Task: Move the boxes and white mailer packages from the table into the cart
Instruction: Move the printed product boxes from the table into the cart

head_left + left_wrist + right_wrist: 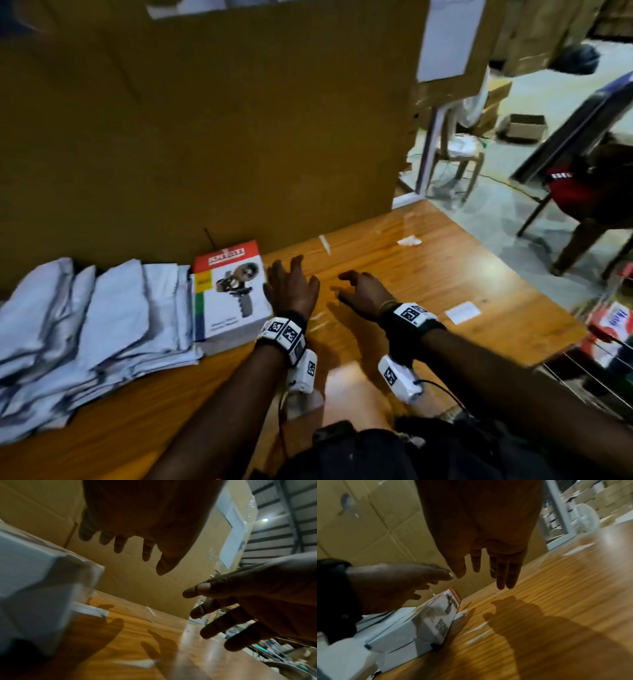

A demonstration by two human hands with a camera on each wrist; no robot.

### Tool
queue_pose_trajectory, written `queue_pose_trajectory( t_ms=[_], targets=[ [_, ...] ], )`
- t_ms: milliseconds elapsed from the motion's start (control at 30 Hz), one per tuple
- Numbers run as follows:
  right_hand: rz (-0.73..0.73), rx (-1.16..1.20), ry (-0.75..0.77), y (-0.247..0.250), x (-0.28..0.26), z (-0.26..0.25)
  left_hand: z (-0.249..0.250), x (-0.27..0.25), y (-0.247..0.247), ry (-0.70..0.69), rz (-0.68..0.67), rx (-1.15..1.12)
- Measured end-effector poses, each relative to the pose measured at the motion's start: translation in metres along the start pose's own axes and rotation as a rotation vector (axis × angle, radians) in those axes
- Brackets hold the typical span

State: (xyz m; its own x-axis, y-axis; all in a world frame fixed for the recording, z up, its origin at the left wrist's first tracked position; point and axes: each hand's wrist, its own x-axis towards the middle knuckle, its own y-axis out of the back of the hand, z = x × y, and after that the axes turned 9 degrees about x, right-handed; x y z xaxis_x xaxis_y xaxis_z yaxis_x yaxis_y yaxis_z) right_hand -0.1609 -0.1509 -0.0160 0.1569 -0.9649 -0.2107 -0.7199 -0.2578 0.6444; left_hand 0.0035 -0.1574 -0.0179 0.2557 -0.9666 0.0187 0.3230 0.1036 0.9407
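Observation:
A white product box (pixel 230 294) with a red top band and a tool picture lies flat on the wooden table (pixel 428 274), against a big cardboard wall; it also shows in the right wrist view as the box (pixel 423 623). Left of it lie several white mailer packages (pixel 85 318). My left hand (pixel 291 284) hovers open just right of the box, fingers spread, holding nothing. My right hand (pixel 359 291) floats open over bare wood further right, also empty. In the left wrist view the left hand (pixel 137 545) hangs above the table beside the box (pixel 42 588).
A tall cardboard box (pixel 205 120) walls off the back of the table. The wire cart (pixel 603 346) stands at the table's right edge with a red-and-white box inside. Paper scraps (pixel 463 312) lie on the wood. A seated person (pixel 582 192) and chairs are beyond.

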Motion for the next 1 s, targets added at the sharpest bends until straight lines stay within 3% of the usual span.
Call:
queue_pose_trajectory(
  t_ms=[100, 267, 400, 567, 733, 1000],
  targets=[
    [-0.073, -0.018, 0.029, -0.035, 0.019, -0.037, -0.05, 0.021, 0.019, 0.089, 0.012, 0.085],
    [-0.164, -0.058, 0.018, -0.079, 0.04, -0.083, -0.113, 0.036, 0.033, 0.229, -0.13, 0.029],
    [-0.264, -0.067, -0.007, -0.099, 0.041, -0.104, -0.137, 0.04, 0.044, 0.312, -0.171, -0.006],
    [-0.37, 0.099, -0.004, -0.113, 0.037, -0.114, -0.158, 0.046, 0.048, 0.339, -0.236, -0.159],
    [-0.249, 0.461, -0.096, -0.096, 0.026, -0.109, -0.142, 0.033, 0.042, 0.332, -0.133, -0.138],
    [0.125, 0.563, -0.253, -0.049, 0.005, -0.056, -0.054, 0.011, 0.022, 0.181, -0.002, -0.294]
  ],
)
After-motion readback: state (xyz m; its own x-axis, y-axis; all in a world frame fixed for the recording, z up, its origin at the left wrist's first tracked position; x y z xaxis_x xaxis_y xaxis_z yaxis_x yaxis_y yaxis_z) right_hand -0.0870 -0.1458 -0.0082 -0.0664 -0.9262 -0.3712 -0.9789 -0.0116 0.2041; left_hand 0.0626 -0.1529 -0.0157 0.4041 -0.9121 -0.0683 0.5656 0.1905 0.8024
